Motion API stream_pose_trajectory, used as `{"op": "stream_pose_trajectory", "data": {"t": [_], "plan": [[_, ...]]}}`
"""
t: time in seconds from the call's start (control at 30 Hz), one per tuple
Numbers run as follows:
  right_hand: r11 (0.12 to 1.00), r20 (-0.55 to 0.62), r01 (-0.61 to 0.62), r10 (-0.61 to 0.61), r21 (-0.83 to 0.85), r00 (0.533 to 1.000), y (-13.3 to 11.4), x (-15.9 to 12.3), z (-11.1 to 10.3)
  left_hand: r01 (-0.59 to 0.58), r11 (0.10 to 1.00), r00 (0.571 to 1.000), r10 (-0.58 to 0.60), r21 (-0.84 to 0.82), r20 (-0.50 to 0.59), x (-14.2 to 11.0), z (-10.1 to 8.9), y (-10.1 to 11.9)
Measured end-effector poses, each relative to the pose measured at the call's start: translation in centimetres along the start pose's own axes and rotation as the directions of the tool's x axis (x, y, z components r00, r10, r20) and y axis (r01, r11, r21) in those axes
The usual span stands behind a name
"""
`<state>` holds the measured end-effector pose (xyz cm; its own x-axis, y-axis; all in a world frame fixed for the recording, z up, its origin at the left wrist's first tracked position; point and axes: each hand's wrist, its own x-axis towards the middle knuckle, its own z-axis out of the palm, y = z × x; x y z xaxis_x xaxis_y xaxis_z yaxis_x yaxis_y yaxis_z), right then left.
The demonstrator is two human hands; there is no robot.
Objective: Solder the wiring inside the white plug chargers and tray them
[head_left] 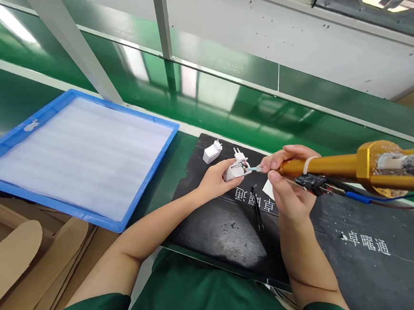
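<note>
Glossy green conveyor belt [224, 96], white wall [290, 29] behind, reflected ceiling light.

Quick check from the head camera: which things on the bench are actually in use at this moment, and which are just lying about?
In use:
- left hand holding the open white charger shell
- right hand holding the gold tool, its tip at the shell
- black mat under the work

Lying about:
- second white charger piece
- black tweezers
- blue tray with foam sheet
- cardboard
</note>
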<state>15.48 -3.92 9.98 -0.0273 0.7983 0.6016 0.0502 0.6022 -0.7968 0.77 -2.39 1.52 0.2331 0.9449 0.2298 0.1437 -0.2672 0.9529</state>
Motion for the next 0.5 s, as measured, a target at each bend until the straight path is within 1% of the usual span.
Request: {"op": "stream_pose_trajectory", "data": {"t": [0.17,0.27,0.4,0.5], "plan": [[1.0,0.001,-0.015,0.015,-0.021,1.0,-0.2,-0.2,-0.1,0.051,0.998,0.999,-0.051,-0.024,0.01,0.0,-0.1,0.3],[1.0,0.042,-0.005,0.004,0.023,0.999,-0.4,-0.1,-0.1,0.082,0.996,0.996,-0.081,-0.036,0.034,0.0,-0.1,0.4],[0.998,0.113,-0.006,-0.001,0.056,0.994,-0.8,-0.3,0.1,0.147,0.989,0.987,-0.146,-0.009,0.07,0.1,0.1,-0.2],[0.997,0.12,0.011,-0.02,0.082,0.993,-0.9,-0.7,0.0,0.188,0.982,0.978,-0.184,-0.029,0.099,0.1,0.5,-0.7]]}}
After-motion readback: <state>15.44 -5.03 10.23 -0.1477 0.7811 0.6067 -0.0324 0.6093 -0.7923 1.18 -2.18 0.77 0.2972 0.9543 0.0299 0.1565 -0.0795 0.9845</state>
